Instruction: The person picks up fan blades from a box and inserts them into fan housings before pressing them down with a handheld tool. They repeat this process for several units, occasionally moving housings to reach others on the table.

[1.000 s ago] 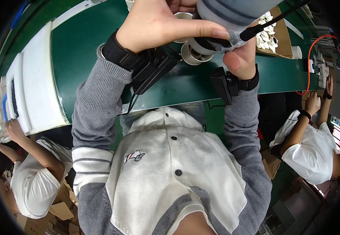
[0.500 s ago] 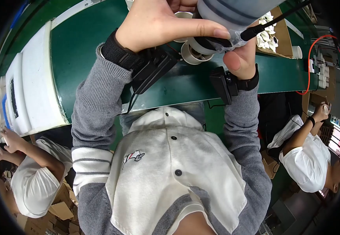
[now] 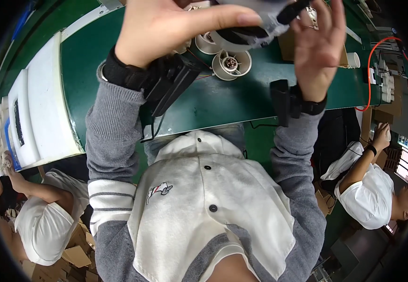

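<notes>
The left hand (image 3: 159,30) has its grip closed round a corded cylinder (image 3: 234,46) over the white cup's (image 3: 246,61) far edge (fingertips hidden); the right hand (image 3: 317,58), loosely spread rightward of the cup, seems empty. A motor (image 3: 231,62) already sits inside the cup; cylinder handling looks unfinished.

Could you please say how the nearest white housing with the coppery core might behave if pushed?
The white housing looks rigid-walled, so it is probably stiff. The coppery core may add weight. Being round, the housing might roll if toppled.
</notes>
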A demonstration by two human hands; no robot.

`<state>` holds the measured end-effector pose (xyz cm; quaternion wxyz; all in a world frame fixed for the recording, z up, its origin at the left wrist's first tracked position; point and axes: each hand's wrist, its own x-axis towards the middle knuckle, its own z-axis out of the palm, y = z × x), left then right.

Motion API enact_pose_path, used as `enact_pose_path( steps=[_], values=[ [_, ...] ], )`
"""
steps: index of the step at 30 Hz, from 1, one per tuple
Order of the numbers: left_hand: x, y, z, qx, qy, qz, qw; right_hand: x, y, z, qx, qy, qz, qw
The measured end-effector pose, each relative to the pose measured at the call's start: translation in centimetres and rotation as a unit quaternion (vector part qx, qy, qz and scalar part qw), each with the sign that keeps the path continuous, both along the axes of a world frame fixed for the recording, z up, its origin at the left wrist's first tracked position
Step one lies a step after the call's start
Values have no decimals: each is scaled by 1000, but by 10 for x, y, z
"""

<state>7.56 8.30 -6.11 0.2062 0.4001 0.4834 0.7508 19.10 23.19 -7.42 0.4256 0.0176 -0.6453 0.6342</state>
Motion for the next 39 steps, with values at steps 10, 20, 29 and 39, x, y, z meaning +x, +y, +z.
enact_pose_path(
  steps=[10, 20, 29, 39],
  values=[
    [-25, -19, 5, 16, 175, 202, 963, 123, 313, -17, 376, -388, -450, 711],
    [-12, -18, 1, -17, 150, 225, 963, 158, 404, -73, 475, -524, -387, 592],
    [-87, -78, -32, -17, 247, 182, 952, 183, 190, -25, 399, -540, -251, 697],
    [-7, -28, 7, -68, 135, 221, 964, 87, -17, -43, 534, -320, 119, 773]
  ],
)
